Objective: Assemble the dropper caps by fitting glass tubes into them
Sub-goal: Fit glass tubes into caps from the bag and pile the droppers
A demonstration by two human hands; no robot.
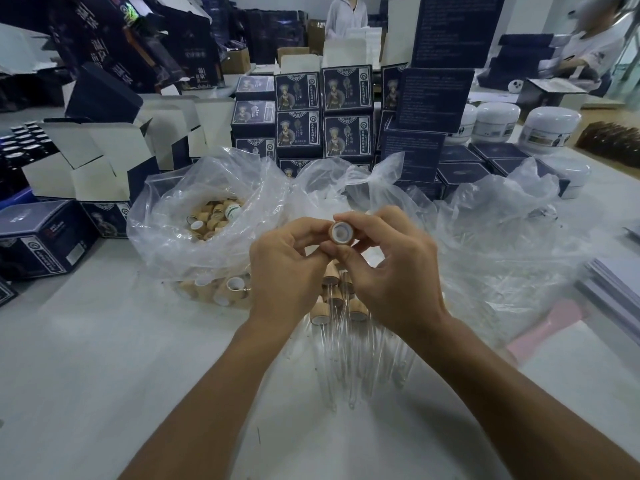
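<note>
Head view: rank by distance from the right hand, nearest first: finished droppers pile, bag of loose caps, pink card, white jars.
From the right hand, which grips the cap:
1. Finished droppers pile: just below the hand, on the table.
2. Bag of loose caps: to its left.
3. Pink card: lower right on the table.
4. White jars: far back right.

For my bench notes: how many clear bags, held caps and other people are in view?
Clear bags: 3
Held cap: 1
Other people: 2
Total: 6
</note>
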